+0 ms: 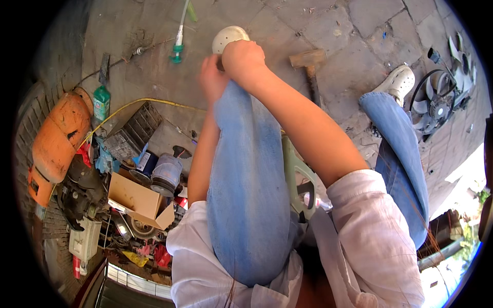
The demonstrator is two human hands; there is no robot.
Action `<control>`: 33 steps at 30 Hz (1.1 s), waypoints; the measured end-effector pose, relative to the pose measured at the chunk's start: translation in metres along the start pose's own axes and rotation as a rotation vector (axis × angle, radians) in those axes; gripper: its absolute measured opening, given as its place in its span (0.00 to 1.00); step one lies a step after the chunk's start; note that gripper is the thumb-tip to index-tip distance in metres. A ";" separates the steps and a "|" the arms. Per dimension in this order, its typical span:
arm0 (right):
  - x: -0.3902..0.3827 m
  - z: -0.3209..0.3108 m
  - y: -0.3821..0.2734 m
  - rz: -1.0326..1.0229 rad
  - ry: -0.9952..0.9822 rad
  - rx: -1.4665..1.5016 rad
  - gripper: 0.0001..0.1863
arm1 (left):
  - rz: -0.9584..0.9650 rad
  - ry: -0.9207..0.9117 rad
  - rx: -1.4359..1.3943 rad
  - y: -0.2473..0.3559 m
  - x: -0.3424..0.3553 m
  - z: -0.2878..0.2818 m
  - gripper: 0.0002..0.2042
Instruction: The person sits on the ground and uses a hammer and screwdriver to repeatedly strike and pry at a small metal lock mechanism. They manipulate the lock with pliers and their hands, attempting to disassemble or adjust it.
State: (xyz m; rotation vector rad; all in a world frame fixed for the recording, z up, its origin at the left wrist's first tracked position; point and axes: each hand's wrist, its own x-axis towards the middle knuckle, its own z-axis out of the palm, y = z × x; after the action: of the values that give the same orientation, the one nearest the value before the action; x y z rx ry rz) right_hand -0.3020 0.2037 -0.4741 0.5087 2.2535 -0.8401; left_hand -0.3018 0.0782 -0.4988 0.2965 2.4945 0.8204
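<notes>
Grey stone paving (359,77) spreads beneath the seated person, whose blue denim left leg (249,190) stretches up the middle, with the right leg (395,133) bent out to the side. A battered orange housing (59,138) stands at far left; a black-ringed fan (438,109) lies at far right. Smaller are the open cardboard box (131,197) and, above it, a grimy divided crate (134,131). A hammer (312,77) lies to the right of the hands. The right hand (244,59) is curled, fingers together, in front of the cream shoe (229,36) on the left foot, at the top centre; what it may hold is hidden. The left hand (211,77) is motion-blurred just beside it at the trouser end, so how far open it is, or what it grips, I cannot tell. Left of the hands lies a pale tube with a green end (178,49). Farther left, the small green bottle (101,102) carries a label too small to read.
</notes>
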 end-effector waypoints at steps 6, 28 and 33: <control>-0.002 -0.039 0.052 0.066 0.015 0.058 0.13 | -0.096 -0.229 -0.224 0.015 0.001 0.009 0.12; -0.136 0.139 0.099 0.128 0.551 0.995 0.13 | -0.474 -0.870 -0.925 0.020 0.008 0.047 0.15; -0.180 0.187 0.134 0.438 0.583 0.346 0.19 | -0.530 -0.745 -0.908 0.015 0.011 0.058 0.14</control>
State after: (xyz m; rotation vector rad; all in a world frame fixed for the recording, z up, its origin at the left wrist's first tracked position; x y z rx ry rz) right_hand -0.0171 0.1497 -0.5101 1.5120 2.3474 -0.9309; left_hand -0.2808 0.1230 -0.5342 -0.3181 1.2454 1.2083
